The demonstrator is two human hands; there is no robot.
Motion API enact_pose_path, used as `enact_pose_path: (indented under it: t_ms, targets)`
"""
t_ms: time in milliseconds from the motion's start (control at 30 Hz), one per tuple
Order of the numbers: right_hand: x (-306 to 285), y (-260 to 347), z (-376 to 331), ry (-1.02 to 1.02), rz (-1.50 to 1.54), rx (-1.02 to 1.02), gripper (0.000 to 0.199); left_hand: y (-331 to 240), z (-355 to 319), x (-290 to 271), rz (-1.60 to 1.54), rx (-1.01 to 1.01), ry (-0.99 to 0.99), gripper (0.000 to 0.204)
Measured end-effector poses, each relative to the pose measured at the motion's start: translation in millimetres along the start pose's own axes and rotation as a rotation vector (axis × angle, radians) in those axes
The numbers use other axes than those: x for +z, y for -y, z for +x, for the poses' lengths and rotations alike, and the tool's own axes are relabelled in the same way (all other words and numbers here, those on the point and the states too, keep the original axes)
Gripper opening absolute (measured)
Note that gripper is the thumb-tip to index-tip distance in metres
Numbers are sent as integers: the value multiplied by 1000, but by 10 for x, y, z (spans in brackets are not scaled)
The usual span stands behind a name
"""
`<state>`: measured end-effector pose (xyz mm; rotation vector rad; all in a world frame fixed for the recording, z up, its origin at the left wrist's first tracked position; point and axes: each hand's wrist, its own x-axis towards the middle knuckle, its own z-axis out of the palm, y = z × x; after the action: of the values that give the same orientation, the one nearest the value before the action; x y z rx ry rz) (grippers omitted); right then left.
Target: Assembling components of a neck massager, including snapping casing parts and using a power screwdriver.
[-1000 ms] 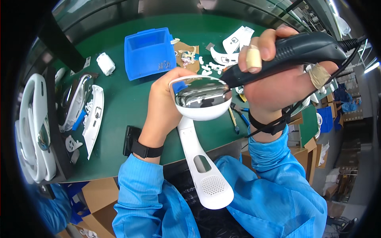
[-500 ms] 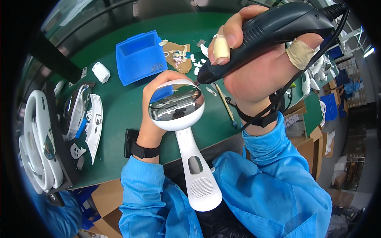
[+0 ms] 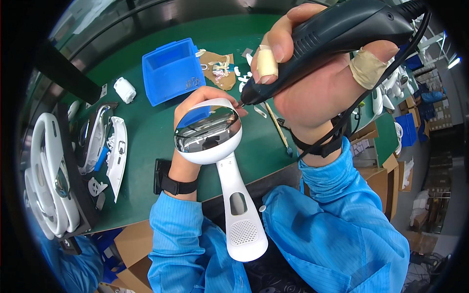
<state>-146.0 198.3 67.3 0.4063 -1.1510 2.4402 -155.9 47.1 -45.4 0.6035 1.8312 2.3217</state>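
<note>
My right hand [image 3: 312, 93] is wrapped round a black electric screwdriver [image 3: 322, 49] whose cord runs back over the wrist. Tape covers one finger and the thumb. The screwdriver's tip meets the far right side of a white handheld device [image 3: 229, 156], close to my left fingertips. That device has a rounded head with a mirror-like face, and a handle with an oval window and a perforated patch, pointing toward me. My left hand [image 3: 188, 112] grips the head from behind and the left, so part of its fingers is hidden. Whether a screw sits at the tip is too small to tell.
A blue bin [image 3: 173, 73] with small dark screws stands beyond my left hand, beside brown cardboard [image 3: 217, 68] holding small parts. A brush [image 3: 278, 128] lies right of the device. White curved shells [image 3: 51, 171] stand at left, near a white cylindrical part [image 3: 125, 90].
The device's head has shifted and turned slightly left, and its handle end has moved left too. The screwdriver's tip has moved slightly left and down. My left fingertips show more beside the tip.
</note>
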Motion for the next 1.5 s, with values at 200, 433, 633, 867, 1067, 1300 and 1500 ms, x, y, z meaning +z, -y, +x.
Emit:
enact_pose_path:
  t_ms: [200, 433, 633, 867, 1067, 1300, 1500]
  targets:
    - [179, 84, -19, -71, 43, -17, 101, 84, 7, -5, -112, -29, 1, 31]
    - [-179, -34, 104, 177, -145, -38, 102, 160, 14, -49, 64, 76, 44, 39]
    - [-438, 163, 331, 85, -352, 4, 92, 234, 18, -92, 227, 30, 6, 35]
    - [-683, 137, 506, -111, -417, -134, 74, 155, -1, -23, 186, -11, -55, 29]
    - [-852, 213, 590, -20, -597, -144, 77, 87, 20, 36, 105, -43, -62, 25]
    - [-1152, 429, 387, -279, -697, -334, 46, 34, -24, 114, 119, -15, -128, 21]
    - [-1112, 846, -688, -282, -669, -345, 19, -95, -148, 137, 359, 167, -162, 22]
